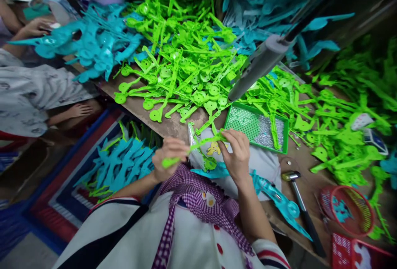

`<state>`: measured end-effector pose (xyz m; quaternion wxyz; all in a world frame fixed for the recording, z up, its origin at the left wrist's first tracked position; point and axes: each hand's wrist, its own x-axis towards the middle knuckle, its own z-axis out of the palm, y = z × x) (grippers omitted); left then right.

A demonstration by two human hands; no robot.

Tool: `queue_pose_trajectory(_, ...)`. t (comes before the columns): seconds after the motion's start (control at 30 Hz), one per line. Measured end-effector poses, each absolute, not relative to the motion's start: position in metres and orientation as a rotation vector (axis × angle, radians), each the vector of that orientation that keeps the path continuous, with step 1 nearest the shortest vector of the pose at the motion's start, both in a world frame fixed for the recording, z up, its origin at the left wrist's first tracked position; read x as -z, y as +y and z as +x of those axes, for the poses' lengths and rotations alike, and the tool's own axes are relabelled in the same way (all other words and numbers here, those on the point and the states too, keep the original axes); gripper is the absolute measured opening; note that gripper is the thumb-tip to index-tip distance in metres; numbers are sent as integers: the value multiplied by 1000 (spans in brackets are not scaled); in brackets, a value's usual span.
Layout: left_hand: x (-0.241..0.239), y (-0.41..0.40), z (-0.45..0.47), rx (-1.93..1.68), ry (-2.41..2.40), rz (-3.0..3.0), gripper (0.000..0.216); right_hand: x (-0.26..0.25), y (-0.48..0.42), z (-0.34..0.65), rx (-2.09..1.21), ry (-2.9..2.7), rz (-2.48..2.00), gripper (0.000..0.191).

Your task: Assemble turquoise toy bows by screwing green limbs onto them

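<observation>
Left hand [169,158] and right hand [237,153] each pinch an end of the green strip [198,145], at 6 o'clock from the pile [186,54] on the table [173,126]. It looks light, thin and bendy; best gripped near the ends.

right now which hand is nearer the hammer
Right. The right hand, gripping a green strip, is left of the hammer; the left hand holds the strip's other end, farther off.

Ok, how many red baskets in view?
2. A round red basket sits right of the hammer; a rectangular red basket lies nearer, cut off by the frame. More may be hidden.
</observation>
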<state>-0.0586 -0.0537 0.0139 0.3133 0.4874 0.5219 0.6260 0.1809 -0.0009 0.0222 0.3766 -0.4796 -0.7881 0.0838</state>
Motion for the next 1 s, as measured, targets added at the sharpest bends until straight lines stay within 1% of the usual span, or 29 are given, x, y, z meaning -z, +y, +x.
queue_pose_trajectory(0.07, -16, -34, -66, -1705, 1346, 1006, 31, -29, -15, 179, -344, -2091, -1182, 40)
queue_pose_trajectory(0.17, -8, -17, -63, -1601, 1349, 633, 43, -34, -54, 174, -664, -2049, -1214, 35)
queue_pose_trajectory(0.27, 10, -12, -51, -1404, 1371, 628, 50, -30, -87, 171, -1101, -1840, -1382, 23)
queue_pose_trajectory(0.33, 21, -11, -46, -1315, 1427, 753, 51, -22, -92, 171, -1361, -1595, -1479, 28)
queue_pose_trajectory(0.4, 28, -11, -47, -1291, 1552, 962, 49, -13, -85, 171, -1512, -1312, -1541, 38)
queue_pose_trajectory(0.5, 32, -12, -53, -1317, 1739, 1366, 36, -3, -69, 171, -1629, -1065, -1557, 47)
queue_pose_trajectory(0.57, 34, -15, -54, -1294, 1762, 1608, 29, 0, -61, 170, -1677, -1044, -1545, 49)
queue_pose_trajectory(0.63, 38, -17, -51, -1228, 1766, 1776, 27, 1, -58, 169, -1694, -1040, -1546, 51)
queue_pose_trajectory(0.8, 49, -18, -41, -1114, 1855, 1908, 29, 2, -57, 167, -1708, -1083, -1574, 55)
queue_pose_trajectory(1.0, 59, -14, -43, -1083, 1806, 1955, 32, 9, -59, 167, -1705, -1081, -1602, 55)
